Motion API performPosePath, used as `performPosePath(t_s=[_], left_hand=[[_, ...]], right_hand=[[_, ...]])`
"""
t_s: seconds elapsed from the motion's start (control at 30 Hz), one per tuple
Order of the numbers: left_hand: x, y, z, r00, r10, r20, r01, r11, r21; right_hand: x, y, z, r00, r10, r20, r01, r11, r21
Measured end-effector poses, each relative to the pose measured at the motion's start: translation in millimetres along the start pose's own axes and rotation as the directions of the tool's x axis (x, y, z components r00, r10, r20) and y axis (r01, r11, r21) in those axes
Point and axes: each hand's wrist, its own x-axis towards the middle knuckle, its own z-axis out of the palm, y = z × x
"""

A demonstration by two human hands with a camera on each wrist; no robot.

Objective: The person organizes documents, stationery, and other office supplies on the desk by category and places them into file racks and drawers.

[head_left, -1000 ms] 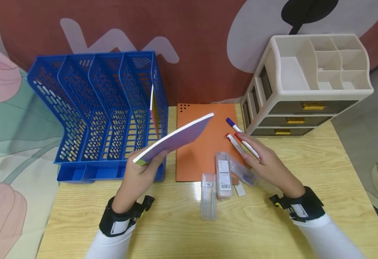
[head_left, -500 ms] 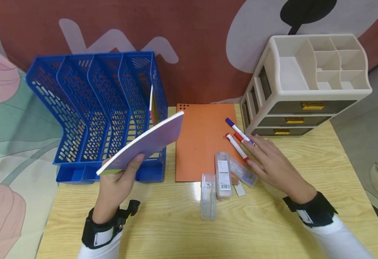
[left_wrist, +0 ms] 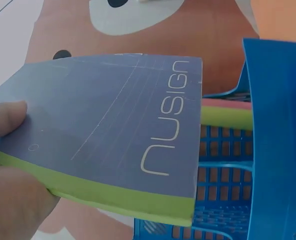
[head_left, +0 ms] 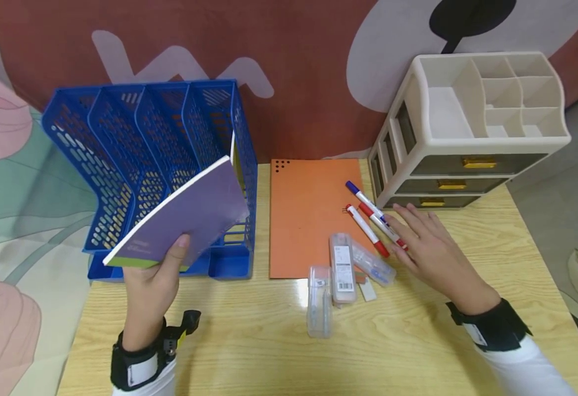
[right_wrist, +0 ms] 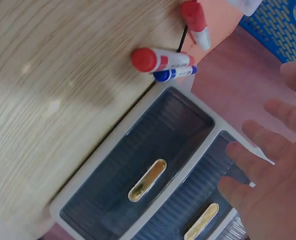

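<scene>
Left hand (head_left: pixel 152 275) grasped the purple notebook (head_left: pixel 185 217) by its near edge, tilted, just before the blue file rack (head_left: pixel 145 165). Right hand (head_left: pixel 432 250) lay released, flat beside the markers (head_left: pixel 375 220).

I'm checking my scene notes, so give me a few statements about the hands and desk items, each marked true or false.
1. The left hand grips a purple notebook. True.
2. The right hand holds a marker. False: its fingers are spread open and hold nothing, beside the markers.
3. The blue file rack has nothing in it. False: a book stands in its rightmost slot.
4. An orange folder lies flat on the table. True.
</scene>
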Motion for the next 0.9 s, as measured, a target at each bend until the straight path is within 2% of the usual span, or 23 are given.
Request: performPosePath(t_s=[0.1, 0.27, 0.37, 0.5, 0.6, 0.73, 0.87, 0.9], left_hand=[[0.0, 1.3, -4.3, 1.0, -0.016, -0.009, 0.016, 1.0, 0.012], [1.1, 6.3, -7.2, 0.99, -0.122, -0.07, 0.127, 0.988, 0.083], [2.1, 7.9, -7.5, 0.975, -0.188, -0.12, 0.208, 0.963, 0.175], [4.5, 6.3, -7.7, 0.959, -0.232, -0.159, 0.271, 0.917, 0.293], [7.7, 3.1, -7.0, 0.943, -0.276, -0.185, 0.319, 0.907, 0.275], [14.0, -3.2, -3.1, 0.918, -0.331, -0.218, 0.371, 0.911, 0.179], [20.6, -10.0, 3.5, 0.905, -0.351, -0.242, 0.385, 0.916, 0.112], [22.2, -11.7, 5.3, 0.902, -0.354, -0.246, 0.391, 0.913, 0.12]], right_hand=[[-2, 2, -1, 1.0, -0.008, -0.008, 0.008, 1.0, -0.03], [-6, 6, -2, 1.0, -0.005, 0.015, 0.006, 0.999, -0.046], [-9, 8, -3, 1.0, -0.003, 0.025, 0.004, 0.999, -0.037], [-13, 9, -4, 1.0, -0.009, 0.022, 0.01, 1.0, -0.026], [-15, 11, -4, 1.0, -0.01, 0.024, 0.011, 0.999, -0.034], [-18, 13, -6, 0.999, -0.009, 0.031, 0.01, 0.999, -0.044], [-20, 14, -6, 1.0, -0.015, 0.026, 0.016, 0.999, -0.04], [-20, 14, -6, 1.0, -0.014, 0.027, 0.016, 0.999, -0.04]])
